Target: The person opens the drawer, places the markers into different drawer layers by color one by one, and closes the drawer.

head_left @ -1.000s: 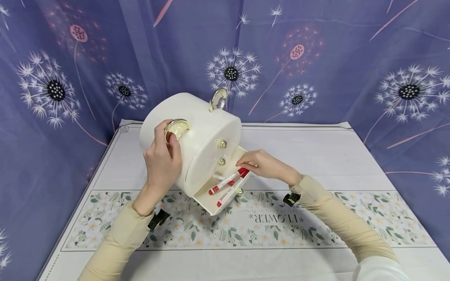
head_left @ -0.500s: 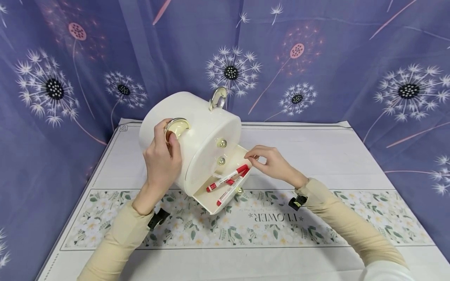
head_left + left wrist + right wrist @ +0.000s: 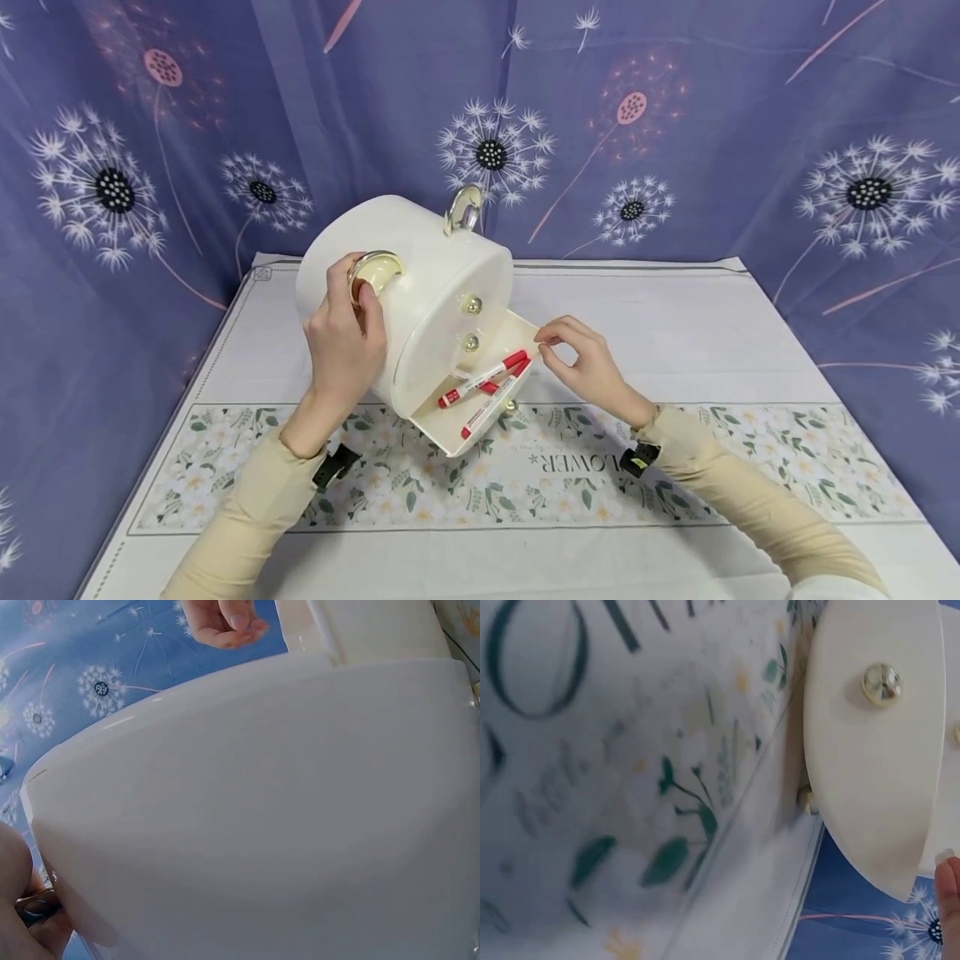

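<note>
A white rounded storage box [image 3: 375, 225] with gold knobs sits tilted in the head view. My left hand [image 3: 345, 333] grips its near gold handle [image 3: 378, 271], fingers curled through the loop. The lowest drawer [image 3: 435, 421] is pulled out. Inside lie several red-and-white marker pens [image 3: 483, 379]. My right hand [image 3: 588, 362] is at the drawer's right edge, fingers loosely bent and holding nothing. In the left wrist view, a gap separates the right hand [image 3: 225, 619] from the drawer wall [image 3: 300, 626]. The right wrist view shows the drawer front [image 3: 870, 765] with its gold knob [image 3: 883, 684].
A second gold handle [image 3: 463, 208] stands on the box's far side. Below the box a floral runner [image 3: 600, 492] crosses the white tablecloth [image 3: 637, 308]. A purple dandelion-print curtain [image 3: 562, 50] hangs behind the table and along its sides.
My right hand has moved right from over the red marker caps to the drawer's outer edge. The markers stay in the drawer. My left hand keeps its grip on the handle.
</note>
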`<act>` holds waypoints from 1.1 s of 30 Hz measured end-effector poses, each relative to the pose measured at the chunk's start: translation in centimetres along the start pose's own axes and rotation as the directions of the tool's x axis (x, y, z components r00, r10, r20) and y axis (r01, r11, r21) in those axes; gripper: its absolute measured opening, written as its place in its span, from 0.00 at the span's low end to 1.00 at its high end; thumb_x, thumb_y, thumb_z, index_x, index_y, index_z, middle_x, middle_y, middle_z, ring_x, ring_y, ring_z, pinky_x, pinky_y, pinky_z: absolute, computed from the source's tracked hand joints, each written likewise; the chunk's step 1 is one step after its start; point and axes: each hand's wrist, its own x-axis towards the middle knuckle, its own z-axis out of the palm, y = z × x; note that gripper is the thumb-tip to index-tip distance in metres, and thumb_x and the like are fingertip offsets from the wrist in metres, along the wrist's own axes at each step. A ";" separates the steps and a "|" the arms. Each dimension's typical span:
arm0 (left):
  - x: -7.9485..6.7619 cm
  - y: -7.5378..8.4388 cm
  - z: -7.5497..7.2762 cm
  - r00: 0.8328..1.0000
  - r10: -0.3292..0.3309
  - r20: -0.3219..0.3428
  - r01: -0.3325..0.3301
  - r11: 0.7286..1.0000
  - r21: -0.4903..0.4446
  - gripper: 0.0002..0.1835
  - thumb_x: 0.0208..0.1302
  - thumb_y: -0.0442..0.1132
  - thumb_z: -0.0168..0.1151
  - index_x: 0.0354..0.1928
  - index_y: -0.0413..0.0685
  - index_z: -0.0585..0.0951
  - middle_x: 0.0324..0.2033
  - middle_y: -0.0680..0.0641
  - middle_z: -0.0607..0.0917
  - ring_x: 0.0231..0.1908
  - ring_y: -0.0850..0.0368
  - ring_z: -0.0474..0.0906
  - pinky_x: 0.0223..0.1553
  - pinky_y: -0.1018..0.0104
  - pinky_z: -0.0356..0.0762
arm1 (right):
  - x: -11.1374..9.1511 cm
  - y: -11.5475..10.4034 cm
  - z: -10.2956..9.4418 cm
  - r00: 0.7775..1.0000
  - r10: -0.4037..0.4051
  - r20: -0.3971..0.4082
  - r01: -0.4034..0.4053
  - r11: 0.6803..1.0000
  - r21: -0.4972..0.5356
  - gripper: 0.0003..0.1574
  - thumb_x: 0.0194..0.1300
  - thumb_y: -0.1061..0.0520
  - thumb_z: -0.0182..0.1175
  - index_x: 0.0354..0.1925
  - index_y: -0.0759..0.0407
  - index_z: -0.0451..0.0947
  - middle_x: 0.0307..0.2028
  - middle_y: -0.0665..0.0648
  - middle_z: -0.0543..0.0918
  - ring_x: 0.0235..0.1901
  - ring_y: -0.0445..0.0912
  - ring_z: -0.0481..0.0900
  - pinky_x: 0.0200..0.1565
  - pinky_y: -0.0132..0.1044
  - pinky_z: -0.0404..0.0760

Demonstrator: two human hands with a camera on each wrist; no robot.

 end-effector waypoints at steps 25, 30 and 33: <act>-0.1 -0.4 0.3 1.000 0.008 -0.008 -0.008 1.000 0.009 0.16 0.65 0.35 0.46 0.54 0.39 0.70 0.38 0.34 0.82 0.28 0.41 0.80 0.23 0.51 0.75 | -2.3 -1.2 1.4 0.950 -0.143 0.278 0.097 0.980 0.172 0.10 0.51 0.60 0.67 0.36 0.54 0.81 0.36 0.47 0.82 0.39 0.38 0.79 0.43 0.25 0.78; 0.0 -0.1 0.2 1.000 0.003 -0.002 -0.003 1.000 0.002 0.17 0.65 0.34 0.46 0.54 0.38 0.69 0.39 0.34 0.82 0.28 0.42 0.80 0.22 0.50 0.75 | -2.4 -1.2 1.6 0.939 -0.178 0.294 0.136 0.978 0.155 0.13 0.50 0.60 0.68 0.37 0.52 0.82 0.39 0.48 0.82 0.42 0.39 0.78 0.47 0.23 0.77; 0.0 -0.1 0.2 1.000 0.000 -0.003 0.000 1.000 0.002 0.17 0.65 0.34 0.46 0.54 0.39 0.69 0.38 0.34 0.82 0.27 0.42 0.80 0.22 0.51 0.75 | -2.5 -1.2 1.8 0.937 -0.188 0.294 0.146 0.976 0.161 0.15 0.48 0.61 0.69 0.38 0.53 0.82 0.41 0.49 0.82 0.43 0.41 0.79 0.49 0.24 0.76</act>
